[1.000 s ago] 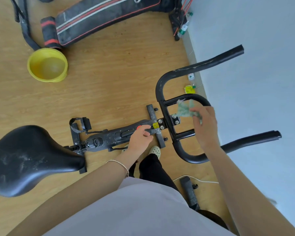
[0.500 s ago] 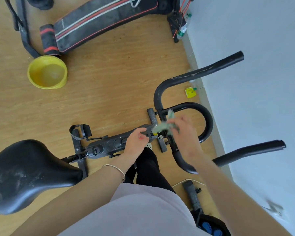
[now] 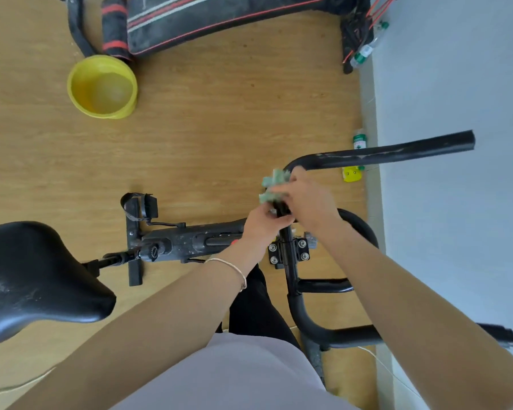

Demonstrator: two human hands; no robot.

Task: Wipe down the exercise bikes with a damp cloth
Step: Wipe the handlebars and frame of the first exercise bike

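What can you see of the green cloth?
The crumpled pale-green fabric cloth is bunched in the right hand, which grips it against the black metal handlebar near its bend. Only mottled edges show past that hand. The left hand grips the same bar just below; whether it touches the cloth is unclear.

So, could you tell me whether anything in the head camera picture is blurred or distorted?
Head view: the right hand and green cloth, at the handlebar, are smeared by motion; the saddle and yellow basin look sharper; the skirting edge bows from the wide lens; light is soft and even.
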